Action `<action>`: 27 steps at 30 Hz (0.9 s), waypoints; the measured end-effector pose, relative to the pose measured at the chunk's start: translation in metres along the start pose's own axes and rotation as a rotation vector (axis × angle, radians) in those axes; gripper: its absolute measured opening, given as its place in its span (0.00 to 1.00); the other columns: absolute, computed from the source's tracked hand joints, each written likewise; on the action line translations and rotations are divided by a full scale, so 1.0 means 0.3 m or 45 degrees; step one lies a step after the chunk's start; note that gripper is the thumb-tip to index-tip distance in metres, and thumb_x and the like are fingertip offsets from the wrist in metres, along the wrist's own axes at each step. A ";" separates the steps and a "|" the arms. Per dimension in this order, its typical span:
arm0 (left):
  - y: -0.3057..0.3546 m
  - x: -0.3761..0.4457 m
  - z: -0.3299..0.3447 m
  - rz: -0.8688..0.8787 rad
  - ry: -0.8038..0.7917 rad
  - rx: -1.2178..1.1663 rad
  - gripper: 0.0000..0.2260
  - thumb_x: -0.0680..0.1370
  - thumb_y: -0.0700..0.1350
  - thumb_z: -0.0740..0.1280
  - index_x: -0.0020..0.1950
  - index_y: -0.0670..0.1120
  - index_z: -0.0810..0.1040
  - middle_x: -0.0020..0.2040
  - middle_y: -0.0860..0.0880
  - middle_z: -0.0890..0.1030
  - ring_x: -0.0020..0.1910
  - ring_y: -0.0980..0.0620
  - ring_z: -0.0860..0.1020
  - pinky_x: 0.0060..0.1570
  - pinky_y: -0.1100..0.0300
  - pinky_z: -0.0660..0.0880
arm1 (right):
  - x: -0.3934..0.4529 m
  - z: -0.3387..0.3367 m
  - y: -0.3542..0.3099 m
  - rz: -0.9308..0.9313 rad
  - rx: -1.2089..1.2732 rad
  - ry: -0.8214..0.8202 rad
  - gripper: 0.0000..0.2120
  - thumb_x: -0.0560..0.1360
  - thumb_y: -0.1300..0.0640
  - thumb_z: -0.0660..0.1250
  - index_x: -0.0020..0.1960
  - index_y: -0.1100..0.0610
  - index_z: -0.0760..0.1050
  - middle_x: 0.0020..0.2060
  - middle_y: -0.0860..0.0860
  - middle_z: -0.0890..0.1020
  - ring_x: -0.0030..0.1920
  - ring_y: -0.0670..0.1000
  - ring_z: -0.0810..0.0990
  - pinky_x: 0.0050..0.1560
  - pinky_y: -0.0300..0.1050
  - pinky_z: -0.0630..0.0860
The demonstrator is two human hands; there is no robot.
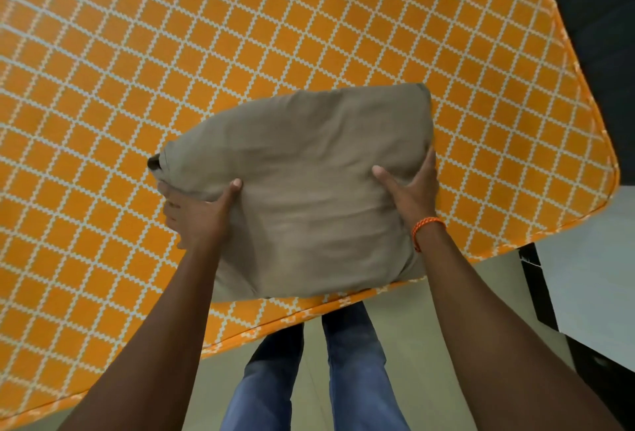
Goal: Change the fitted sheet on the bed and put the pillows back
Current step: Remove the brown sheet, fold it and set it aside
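Observation:
A grey-brown pillow [302, 186] is held over the near edge of the bed. My left hand [196, 212] grips its left side, thumb on top and fingers wrapped underneath. On the pillow's right side my right hand [410, 191], with an orange cord on the wrist, grips it the same way. The bed [171, 52] is covered by an orange sheet with a white grid pattern, stretched smooth to its rounded corner at the right. I cannot tell whether the pillow touches the sheet.
My legs in blue jeans [343, 372] stand on a pale floor [429, 344] against the bed's near edge. A white and black piece of furniture [584, 276] stands to the right. A dark area [601, 18] lies beyond the bed's right side.

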State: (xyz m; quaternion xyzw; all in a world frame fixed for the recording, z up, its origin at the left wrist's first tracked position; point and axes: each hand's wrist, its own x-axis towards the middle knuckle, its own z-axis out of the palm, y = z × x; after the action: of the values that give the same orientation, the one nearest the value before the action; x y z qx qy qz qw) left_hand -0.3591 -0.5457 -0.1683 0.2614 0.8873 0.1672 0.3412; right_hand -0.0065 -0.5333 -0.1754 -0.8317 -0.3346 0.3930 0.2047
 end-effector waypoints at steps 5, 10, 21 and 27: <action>-0.002 0.068 -0.036 -0.151 -0.137 -0.248 0.45 0.59 0.64 0.85 0.70 0.48 0.75 0.64 0.49 0.83 0.63 0.45 0.82 0.64 0.46 0.79 | 0.008 0.069 -0.066 0.071 0.295 -0.160 0.54 0.64 0.49 0.86 0.81 0.51 0.59 0.73 0.48 0.73 0.68 0.51 0.75 0.68 0.48 0.73; 0.029 0.040 -0.105 -0.282 -0.643 -0.606 0.24 0.71 0.52 0.81 0.62 0.43 0.84 0.55 0.45 0.88 0.56 0.44 0.86 0.59 0.47 0.81 | 0.029 0.042 -0.077 0.244 0.466 -0.285 0.32 0.68 0.57 0.83 0.69 0.56 0.75 0.58 0.48 0.83 0.59 0.54 0.83 0.62 0.52 0.80; 0.087 -0.115 -0.390 -0.337 -0.896 -0.815 0.21 0.77 0.50 0.75 0.67 0.42 0.83 0.61 0.41 0.86 0.60 0.40 0.85 0.59 0.47 0.81 | -0.213 -0.100 -0.270 0.156 0.582 -0.313 0.25 0.70 0.58 0.81 0.64 0.61 0.80 0.55 0.52 0.87 0.54 0.55 0.86 0.59 0.56 0.82; 0.148 -0.225 -0.670 -0.209 -0.947 -0.828 0.23 0.75 0.51 0.77 0.68 0.42 0.82 0.62 0.40 0.85 0.61 0.39 0.84 0.65 0.43 0.78 | -0.481 -0.232 -0.413 0.070 0.732 -0.304 0.17 0.71 0.60 0.79 0.59 0.56 0.81 0.53 0.52 0.88 0.52 0.54 0.87 0.52 0.50 0.83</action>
State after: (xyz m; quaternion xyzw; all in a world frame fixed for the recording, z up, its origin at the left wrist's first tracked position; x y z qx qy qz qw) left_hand -0.4402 -0.5726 0.0307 0.1125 0.6252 0.3034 0.7103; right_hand -0.0679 -0.5565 0.0162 -0.6963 -0.2089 0.5720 0.3800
